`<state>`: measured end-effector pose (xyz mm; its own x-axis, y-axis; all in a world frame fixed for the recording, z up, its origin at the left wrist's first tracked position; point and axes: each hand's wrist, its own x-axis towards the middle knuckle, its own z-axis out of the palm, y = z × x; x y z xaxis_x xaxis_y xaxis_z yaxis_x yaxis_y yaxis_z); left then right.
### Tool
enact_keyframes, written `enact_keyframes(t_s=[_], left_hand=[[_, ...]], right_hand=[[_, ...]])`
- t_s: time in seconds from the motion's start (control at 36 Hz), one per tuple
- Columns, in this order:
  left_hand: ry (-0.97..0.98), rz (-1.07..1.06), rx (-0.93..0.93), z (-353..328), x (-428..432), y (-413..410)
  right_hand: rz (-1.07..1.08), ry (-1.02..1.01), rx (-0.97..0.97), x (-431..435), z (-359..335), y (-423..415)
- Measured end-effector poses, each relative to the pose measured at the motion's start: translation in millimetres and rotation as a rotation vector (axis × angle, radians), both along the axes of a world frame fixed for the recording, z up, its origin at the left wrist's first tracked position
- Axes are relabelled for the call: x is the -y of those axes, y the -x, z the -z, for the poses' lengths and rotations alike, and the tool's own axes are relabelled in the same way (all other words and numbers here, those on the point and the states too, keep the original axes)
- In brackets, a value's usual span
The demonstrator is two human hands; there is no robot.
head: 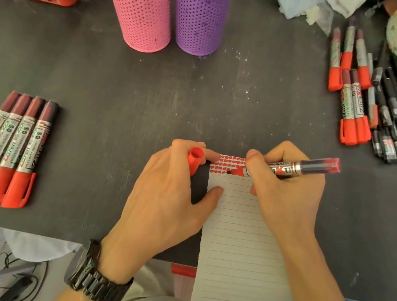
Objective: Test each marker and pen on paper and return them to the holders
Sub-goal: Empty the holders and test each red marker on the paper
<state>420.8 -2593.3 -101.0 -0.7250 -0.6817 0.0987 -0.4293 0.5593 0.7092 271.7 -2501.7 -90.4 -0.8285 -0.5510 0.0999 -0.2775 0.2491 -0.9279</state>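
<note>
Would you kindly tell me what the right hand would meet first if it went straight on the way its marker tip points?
Most likely the red cap gripped by the left hand, just past the paper's left edge; only red test marks lie between, though height is unclear.

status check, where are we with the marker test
Right grip holds uncapped red marker, tip on paper beside red test marks. Left grip holds the cap, thumb on the paper. Path to pink holder and purple holder open.
</note>
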Motion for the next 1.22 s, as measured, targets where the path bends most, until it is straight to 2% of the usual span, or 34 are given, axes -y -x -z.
enact_keyframes(t_s=[1.22], left_hand=[[0.000,0.005,0.012,0.0,0.7,-1.0]], right_hand=[[0.018,-0.031,-0.032,1.5,-1.2,-0.3]])
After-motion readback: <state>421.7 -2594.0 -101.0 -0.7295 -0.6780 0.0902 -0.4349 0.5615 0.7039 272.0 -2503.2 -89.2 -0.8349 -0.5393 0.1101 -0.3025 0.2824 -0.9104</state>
